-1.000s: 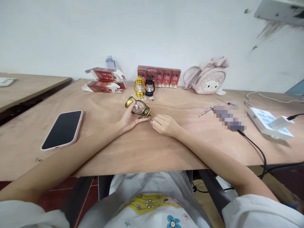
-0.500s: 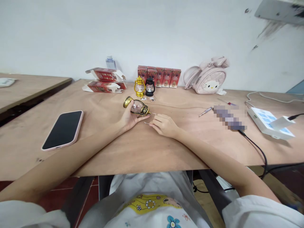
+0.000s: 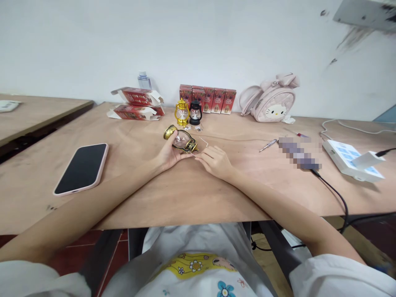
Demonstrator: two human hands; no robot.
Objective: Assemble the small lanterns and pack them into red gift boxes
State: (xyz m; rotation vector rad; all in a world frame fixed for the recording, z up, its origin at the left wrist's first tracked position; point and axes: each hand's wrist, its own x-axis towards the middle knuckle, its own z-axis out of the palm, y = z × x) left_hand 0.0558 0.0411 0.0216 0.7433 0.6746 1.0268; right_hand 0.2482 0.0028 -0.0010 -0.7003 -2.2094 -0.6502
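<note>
A bronze-gold lantern (image 3: 183, 140) with a clear globe lies tilted in my left hand (image 3: 169, 156), its base to the upper left and its top to the lower right. My left thumb presses on it near the base. My right hand (image 3: 214, 161) pinches a thin, bent metal wire (image 3: 204, 142); one end of it reaches the lantern's top and the other sticks up beyond my fingers. Behind them a bright gold lantern (image 3: 182, 112) and a black lantern (image 3: 195, 112) stand upright, with small bits lying in front.
Red boxes (image 3: 218, 100) stand by the wall; opened boxes (image 3: 136, 112) and a bottle (image 3: 144, 81) are left of them. A phone (image 3: 82, 168) lies left. Rightward are a pink bag (image 3: 275, 104), a screwdriver (image 3: 267, 145), a blurred-out item and a power strip (image 3: 349, 161).
The lantern in my left hand has shifted slightly right and tilted more. The wire has turned in my right hand, and its near end now meets the lantern's top.
</note>
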